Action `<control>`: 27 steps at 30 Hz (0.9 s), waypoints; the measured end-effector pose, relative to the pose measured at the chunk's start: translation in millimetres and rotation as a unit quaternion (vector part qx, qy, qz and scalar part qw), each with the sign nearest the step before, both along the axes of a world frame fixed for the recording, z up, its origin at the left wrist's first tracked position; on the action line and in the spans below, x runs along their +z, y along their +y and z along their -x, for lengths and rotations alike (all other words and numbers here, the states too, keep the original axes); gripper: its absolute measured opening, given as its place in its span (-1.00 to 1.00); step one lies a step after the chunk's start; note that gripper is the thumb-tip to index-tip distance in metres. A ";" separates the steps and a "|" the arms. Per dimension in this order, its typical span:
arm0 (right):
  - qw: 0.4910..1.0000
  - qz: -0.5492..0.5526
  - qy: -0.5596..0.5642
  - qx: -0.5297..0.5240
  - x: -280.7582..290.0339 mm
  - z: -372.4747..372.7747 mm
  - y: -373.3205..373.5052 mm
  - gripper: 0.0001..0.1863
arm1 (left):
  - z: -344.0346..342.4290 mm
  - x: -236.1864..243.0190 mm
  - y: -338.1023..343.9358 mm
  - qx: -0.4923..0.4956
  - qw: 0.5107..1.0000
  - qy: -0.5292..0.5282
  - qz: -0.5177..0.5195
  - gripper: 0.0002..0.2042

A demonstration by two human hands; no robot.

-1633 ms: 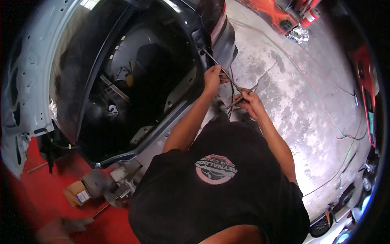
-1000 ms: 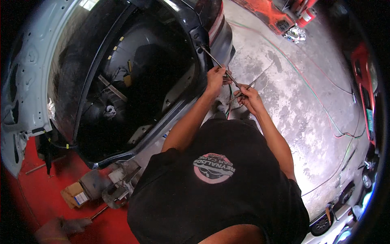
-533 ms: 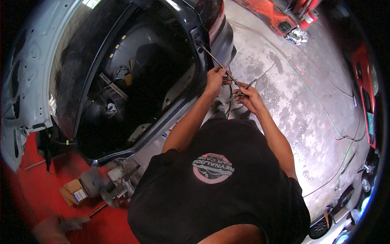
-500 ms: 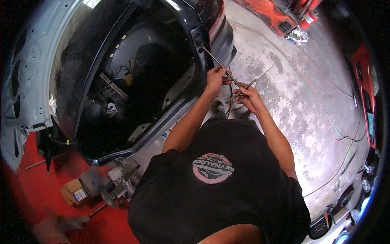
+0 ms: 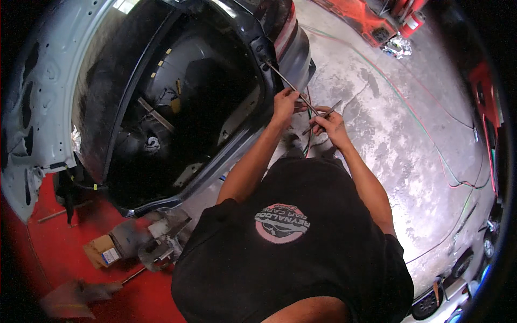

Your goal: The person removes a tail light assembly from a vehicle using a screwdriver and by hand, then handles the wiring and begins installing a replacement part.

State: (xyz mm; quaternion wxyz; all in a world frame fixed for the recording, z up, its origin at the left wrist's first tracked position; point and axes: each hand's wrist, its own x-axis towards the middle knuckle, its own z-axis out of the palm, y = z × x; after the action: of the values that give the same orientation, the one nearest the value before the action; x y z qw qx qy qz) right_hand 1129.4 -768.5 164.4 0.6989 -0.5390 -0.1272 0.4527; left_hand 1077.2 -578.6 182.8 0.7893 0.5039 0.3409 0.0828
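Observation:
A long thin gas strut (image 5: 282, 74) slants from the black body edge of the car's rear opening down toward my hands. My left hand (image 5: 285, 105) is closed around its middle, thumb and fingers pinching it. At the strut's near end, my right hand (image 5: 332, 128) is closed on a slim metal tool (image 5: 335, 105) that crosses the strut. The tool's tip points up and to the right; its kind is too small to make out. My right fingers also lie against the strut's end. The strut's far end meets the car beside the tail light (image 5: 286, 33).
The car's rear opening (image 5: 237, 137) lies to my left, with a pale raised panel (image 5: 40, 107) beyond it. A cardboard box (image 5: 100, 252) and metal parts (image 5: 161, 245) rest on red floor. Hoses (image 5: 401, 102) cross the grey floor at right; a red can (image 5: 413, 24) stands far right.
My right hand has turned slightly around the tool, its back now more in view. My left hand stays on the strut. The whole view has shifted a little.

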 end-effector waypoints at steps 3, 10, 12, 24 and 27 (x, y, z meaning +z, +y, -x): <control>0.972 0.143 -0.184 -0.026 -6.3 4.2 3.4 -0.60 | -2.3 -1.5 -2.7 -0.004 1.000 0.000 0.006 -0.77; 0.761 0.161 -0.628 -0.008 23.7 16.2 -0.6 -0.46 | -13.7 -6.3 2.7 0.036 0.999 0.031 -0.006 -0.78; 0.804 0.118 -0.581 -0.035 32.5 19.8 -3.0 -0.51 | -16.0 -9.6 4.6 0.037 0.999 0.031 -0.009 -0.79; 0.976 -0.005 0.218 0.026 15.4 13.0 -9.6 -0.55 | -16.7 -17.8 6.0 0.047 0.999 0.000 0.025 -0.81; 0.999 0.010 0.024 -0.041 10.3 13.7 2.6 -0.60 | -17.7 -16.1 1.3 0.049 0.995 -0.041 0.076 -0.80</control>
State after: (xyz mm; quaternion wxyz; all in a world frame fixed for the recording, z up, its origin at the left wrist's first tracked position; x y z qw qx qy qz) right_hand 1115.7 -765.9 174.8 0.7142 -0.5398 -0.0832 0.4377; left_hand 1094.8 -577.3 166.7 0.8338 0.4210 0.3379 0.1157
